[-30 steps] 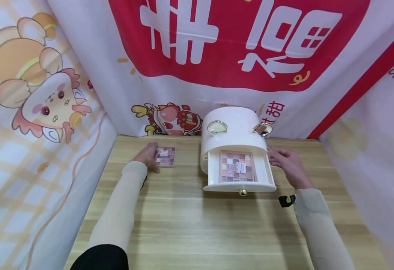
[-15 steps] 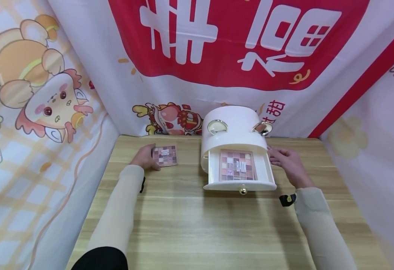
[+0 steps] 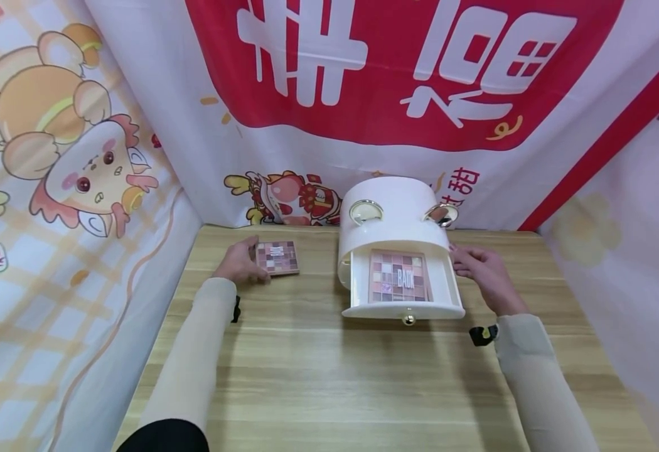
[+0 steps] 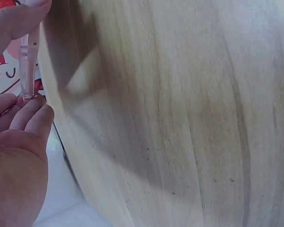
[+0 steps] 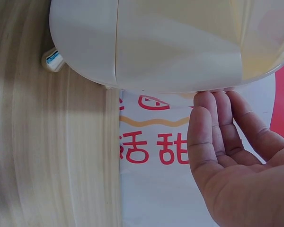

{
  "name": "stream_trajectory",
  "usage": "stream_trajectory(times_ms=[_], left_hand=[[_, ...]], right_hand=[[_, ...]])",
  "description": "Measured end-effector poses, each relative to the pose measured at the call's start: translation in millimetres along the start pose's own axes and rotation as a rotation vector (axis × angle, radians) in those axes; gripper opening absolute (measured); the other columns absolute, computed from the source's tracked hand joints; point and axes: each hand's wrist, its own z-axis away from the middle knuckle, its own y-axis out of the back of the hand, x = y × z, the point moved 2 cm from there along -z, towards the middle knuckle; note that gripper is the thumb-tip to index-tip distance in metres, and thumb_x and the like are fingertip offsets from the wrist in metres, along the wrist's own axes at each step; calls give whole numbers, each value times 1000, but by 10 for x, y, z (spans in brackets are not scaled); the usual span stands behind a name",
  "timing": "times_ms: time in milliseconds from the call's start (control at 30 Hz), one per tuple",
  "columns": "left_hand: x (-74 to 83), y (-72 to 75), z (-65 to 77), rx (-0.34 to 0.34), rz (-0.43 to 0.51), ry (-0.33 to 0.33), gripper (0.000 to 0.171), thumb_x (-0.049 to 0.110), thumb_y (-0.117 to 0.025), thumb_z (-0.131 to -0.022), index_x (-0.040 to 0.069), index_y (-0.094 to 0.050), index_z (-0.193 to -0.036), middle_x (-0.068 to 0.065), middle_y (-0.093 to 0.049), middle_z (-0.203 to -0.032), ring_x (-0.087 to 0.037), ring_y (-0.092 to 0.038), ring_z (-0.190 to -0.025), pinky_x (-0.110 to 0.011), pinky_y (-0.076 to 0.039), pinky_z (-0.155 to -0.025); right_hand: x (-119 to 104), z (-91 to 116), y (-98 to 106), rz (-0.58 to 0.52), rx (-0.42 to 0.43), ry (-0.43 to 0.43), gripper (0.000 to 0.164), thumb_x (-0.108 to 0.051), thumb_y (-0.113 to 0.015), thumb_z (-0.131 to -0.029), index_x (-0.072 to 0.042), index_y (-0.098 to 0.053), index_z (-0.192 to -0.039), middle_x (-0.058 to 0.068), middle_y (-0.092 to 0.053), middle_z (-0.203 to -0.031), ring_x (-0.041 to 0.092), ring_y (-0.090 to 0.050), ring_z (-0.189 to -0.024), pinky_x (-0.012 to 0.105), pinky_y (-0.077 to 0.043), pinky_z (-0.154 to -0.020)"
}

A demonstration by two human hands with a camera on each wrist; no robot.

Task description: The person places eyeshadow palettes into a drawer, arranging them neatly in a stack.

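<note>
My left hand (image 3: 243,260) pinches a small eyeshadow palette (image 3: 277,258) by its left side, at the table's back left. In the left wrist view the palette (image 4: 28,68) is edge-on between thumb and fingers, and a shadow falls on the wood beside it. A white drawer box (image 3: 394,226) stands to the right, its drawer (image 3: 445,285) pulled out. Inside the drawer lies a second, larger palette (image 3: 399,277) marked with white letters. My right hand (image 3: 484,276) rests fairly straight fingertips against the box's right side; in the right wrist view the fingers (image 5: 206,127) touch the white wall.
Two gold-rimmed oval pieces (image 3: 366,212) stick up from the box front, and a gold knob (image 3: 409,319) sits on the drawer front. Printed cloth (image 3: 284,144) hangs behind the wooden table (image 3: 329,376) and along both sides.
My left hand has tilted the small palette up from the table and shifted it slightly to the right. The right hand and the drawer box stay in place.
</note>
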Motion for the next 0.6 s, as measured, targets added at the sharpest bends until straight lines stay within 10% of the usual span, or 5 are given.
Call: stream_trajectory(times_ms=[600], left_hand=[[193, 153, 180, 18, 75, -129, 131, 25, -101, -55, 9, -24, -160, -11, -23, -164, -32, -28, -147, -44, -29, -119]], right_hand=[[-14, 7, -9, -1, 3, -6, 73, -51, -65, -94, 7, -52, -137, -5, -64, -109, 7, -64, -90, 27, -57, -89]])
